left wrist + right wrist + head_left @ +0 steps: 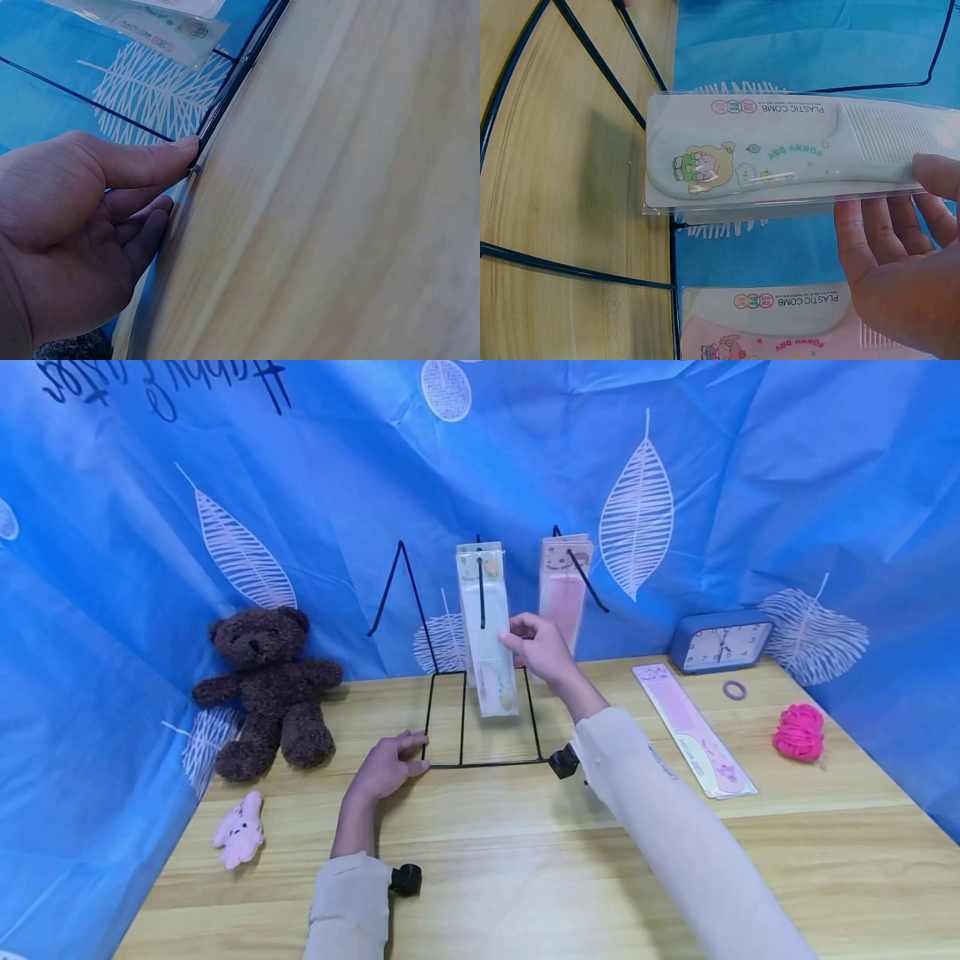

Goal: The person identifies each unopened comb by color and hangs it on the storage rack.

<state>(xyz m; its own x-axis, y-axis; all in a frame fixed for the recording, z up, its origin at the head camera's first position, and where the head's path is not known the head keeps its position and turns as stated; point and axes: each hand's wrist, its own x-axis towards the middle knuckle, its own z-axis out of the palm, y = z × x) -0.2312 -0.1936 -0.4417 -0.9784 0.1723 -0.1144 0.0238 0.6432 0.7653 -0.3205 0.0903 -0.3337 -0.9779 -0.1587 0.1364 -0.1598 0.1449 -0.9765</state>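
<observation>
A black wire display rack (487, 766) stands on the table with three hooks. My left hand (386, 767) pinches its front left base corner, thumb on the wire, as the left wrist view also shows. On the middle hook hangs a pale green plastic comb in a clear pack (491, 647), with another pack behind it. My right hand (547, 649) holds this packaged comb by its right edge, thumb in front and fingers behind (877, 236). Pink packaged combs (562, 597) hang on the right hook. The left hook bears nothing.
On the table's right lie a pink packaged comb (693, 731), a purple ring (734, 690) and a bright pink bundle (798, 732), near a blue clock (722, 642). A brown teddy bear (266, 693) and small pink plush (240, 831) are on the left. Blue cloth (525, 460) hangs behind.
</observation>
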